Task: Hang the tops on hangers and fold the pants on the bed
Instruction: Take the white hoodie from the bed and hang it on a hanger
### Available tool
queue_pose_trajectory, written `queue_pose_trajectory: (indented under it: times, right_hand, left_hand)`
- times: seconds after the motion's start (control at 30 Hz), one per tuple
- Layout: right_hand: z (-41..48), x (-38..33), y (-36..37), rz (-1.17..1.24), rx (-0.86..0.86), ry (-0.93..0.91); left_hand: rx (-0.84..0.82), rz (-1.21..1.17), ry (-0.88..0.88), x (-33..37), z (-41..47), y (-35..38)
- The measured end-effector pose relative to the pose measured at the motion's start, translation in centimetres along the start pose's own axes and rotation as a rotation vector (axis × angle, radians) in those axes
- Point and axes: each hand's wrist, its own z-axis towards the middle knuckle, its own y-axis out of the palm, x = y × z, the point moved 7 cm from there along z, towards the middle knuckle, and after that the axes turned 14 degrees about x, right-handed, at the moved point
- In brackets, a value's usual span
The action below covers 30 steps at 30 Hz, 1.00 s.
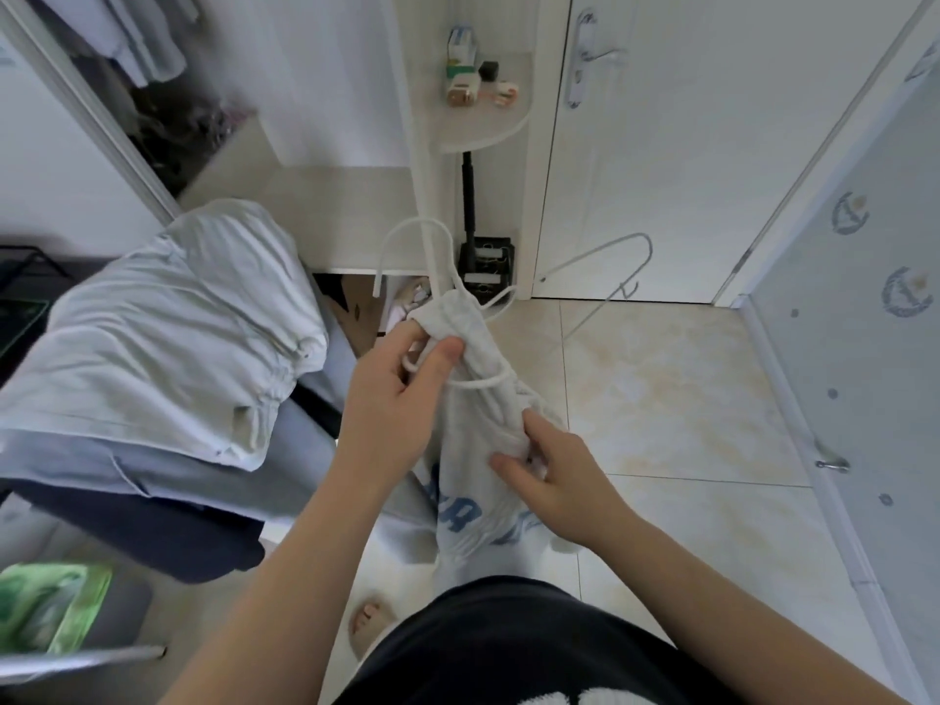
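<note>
A white top with blue lettering hangs bunched in front of me, threaded over a white plastic hanger whose hook rises above the cloth. My left hand grips the top's upper part together with the hanger's wire, thumb pressed on the fabric. Lower down, my right hand pinches a fold of the same top. A second white hanger sticks out to the right behind the top; what holds it is hidden. Pale pants lie piled on the bed's corner at left.
A white door and a small corner shelf with little boxes stand ahead. An open wardrobe is at upper left. Tiled floor spreads to the right. A green packet lies at lower left.
</note>
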Motion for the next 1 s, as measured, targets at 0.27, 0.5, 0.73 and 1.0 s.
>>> queue_pose_trajectory:
  times: [0.27,0.5,0.73,1.0]
  right_hand:
    - [-0.3,8.3,1.2,-0.307,-0.486,0.284]
    - [1.1,12.7,-1.9,-0.952,-0.501,-0.008]
    - [4.6,8.2,-7.4,-1.008,-0.214,-0.127]
    - [4.9,-5.5,-5.2,-0.389,-0.286,-0.119]
  left_hand:
    - [-0.067,-0.013,0.010,0.0,0.3,-1.8]
    - [-0.203,0.211,0.003,-1.7,1.4,-5.5]
    - [-0.406,0.349,-0.088,-4.6,1.2,-6.9]
    - [-0.612,0.391,0.031,-3.0,-0.9,-0.8]
